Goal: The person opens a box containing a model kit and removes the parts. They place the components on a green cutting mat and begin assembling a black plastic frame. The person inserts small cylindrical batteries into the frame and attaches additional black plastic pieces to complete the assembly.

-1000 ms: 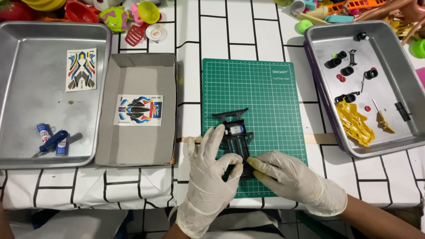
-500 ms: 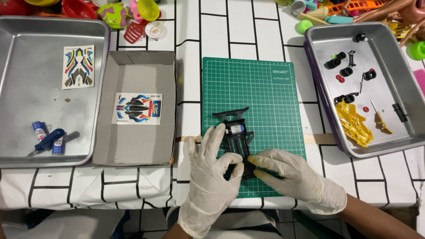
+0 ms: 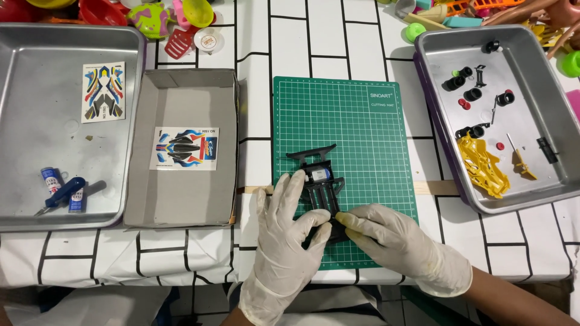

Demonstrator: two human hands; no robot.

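Observation:
A black toy car chassis [image 3: 318, 178] lies on the green cutting mat [image 3: 347, 127], its wing end pointing away from me. My left hand [image 3: 284, 235], in a white glove, rests on the chassis's left side with fingers spread. My right hand [image 3: 393, 238], also gloved, pinches the chassis's near end with thumb and fingers. A small motor with a blue tip [image 3: 318, 174] sits inside the chassis.
A metal tray [image 3: 547, 175] at the right holds black wheels, red parts and a yellow body shell [image 3: 481, 165]. A grey box [image 3: 187, 199] holds a sticker sheet [image 3: 184, 148]. The left tray [image 3: 24, 121] holds another sticker sheet, batteries and a blue screwdriver [image 3: 62, 194]. Colourful toys line the far edge.
Both hands stay on the chassis with almost no shift. My right fingers have closed slightly more over its near end.

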